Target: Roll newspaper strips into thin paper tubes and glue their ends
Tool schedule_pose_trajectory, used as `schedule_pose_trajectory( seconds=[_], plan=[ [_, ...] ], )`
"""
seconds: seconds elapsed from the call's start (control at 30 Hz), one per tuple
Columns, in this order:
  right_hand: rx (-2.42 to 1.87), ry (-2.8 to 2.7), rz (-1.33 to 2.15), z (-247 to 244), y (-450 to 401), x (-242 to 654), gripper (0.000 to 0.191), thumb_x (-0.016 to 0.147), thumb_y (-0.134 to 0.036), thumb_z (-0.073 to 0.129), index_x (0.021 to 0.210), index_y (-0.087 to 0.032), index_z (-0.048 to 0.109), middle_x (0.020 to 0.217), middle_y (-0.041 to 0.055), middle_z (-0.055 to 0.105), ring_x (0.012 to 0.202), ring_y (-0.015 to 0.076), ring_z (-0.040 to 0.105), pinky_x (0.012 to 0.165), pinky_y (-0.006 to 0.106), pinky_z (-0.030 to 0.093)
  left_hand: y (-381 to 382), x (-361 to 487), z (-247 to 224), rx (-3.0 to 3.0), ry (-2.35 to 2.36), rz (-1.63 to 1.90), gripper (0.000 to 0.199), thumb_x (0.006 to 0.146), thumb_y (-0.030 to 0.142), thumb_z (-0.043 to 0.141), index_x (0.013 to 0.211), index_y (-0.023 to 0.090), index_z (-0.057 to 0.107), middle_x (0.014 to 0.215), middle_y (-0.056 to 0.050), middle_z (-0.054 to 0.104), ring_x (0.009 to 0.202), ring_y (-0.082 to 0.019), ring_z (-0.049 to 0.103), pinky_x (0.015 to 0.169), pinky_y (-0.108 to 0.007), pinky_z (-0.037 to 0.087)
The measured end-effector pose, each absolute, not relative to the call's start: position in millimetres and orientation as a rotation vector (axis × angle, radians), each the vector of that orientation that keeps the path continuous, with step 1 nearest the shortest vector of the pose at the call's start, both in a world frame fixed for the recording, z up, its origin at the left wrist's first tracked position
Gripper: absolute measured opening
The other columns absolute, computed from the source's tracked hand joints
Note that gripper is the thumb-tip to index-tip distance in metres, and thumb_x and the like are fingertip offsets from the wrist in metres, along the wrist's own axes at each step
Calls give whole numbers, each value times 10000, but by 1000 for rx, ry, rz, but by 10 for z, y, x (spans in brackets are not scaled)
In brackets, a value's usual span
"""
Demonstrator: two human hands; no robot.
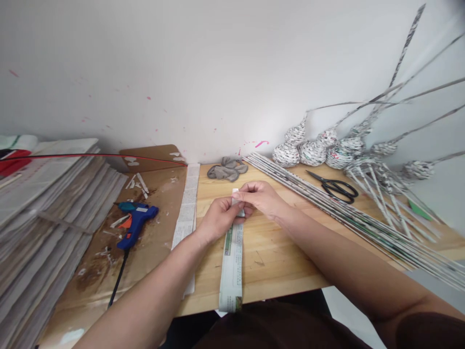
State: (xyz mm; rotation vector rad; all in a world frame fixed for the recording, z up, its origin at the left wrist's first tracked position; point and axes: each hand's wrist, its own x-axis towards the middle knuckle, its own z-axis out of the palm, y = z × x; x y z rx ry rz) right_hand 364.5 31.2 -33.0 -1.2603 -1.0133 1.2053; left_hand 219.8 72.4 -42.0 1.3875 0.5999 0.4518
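A long strip of newspaper runs from my fingers back toward me and curls over the table's front edge. My left hand pinches the far end of this strip from the left. From the right, my right hand closes its fingers on the same end, thumb and fingertips meeting the left ones. A small white tip of the paper pokes out above the fingers. To the left lies a stack of flat newspaper strips, partly behind my left forearm.
A blue glue gun rests on stained cardboard by a tall newspaper pile. Rolled paper sticks, black scissors and woven paper gourds occupy the right. Grey gloves lie near the wall.
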Motion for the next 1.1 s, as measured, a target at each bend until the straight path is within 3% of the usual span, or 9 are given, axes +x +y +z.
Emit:
schedule_pose_trajectory(
  seconds=[0.43,0.6,1.1],
  plan=[
    [-1244,-980,1235,-330,303,3634,351,619,-402,780,642,-166,520,470,-38,547,339,73,444,330,191,359,691,2210,-443,1341,592,451,346,769,430,637,900,117,704,882,-114,708,854,-199,649,764,-328,531],
    [-1221,-1160,1295,-269,288,3674,304,692,-418,723,789,-143,641,517,-29,568,379,66,453,367,184,362,690,2213,-428,1270,578,463,348,757,428,653,873,104,702,872,-123,706,859,-207,650,747,-326,539],
    [-1275,-1019,1281,-315,303,3676,339,627,-389,782,661,-148,546,456,-49,525,326,63,433,303,171,327,671,2229,-475,1267,572,429,322,765,367,663,938,96,687,896,-123,710,872,-196,650,777,-311,518]
  ],
)
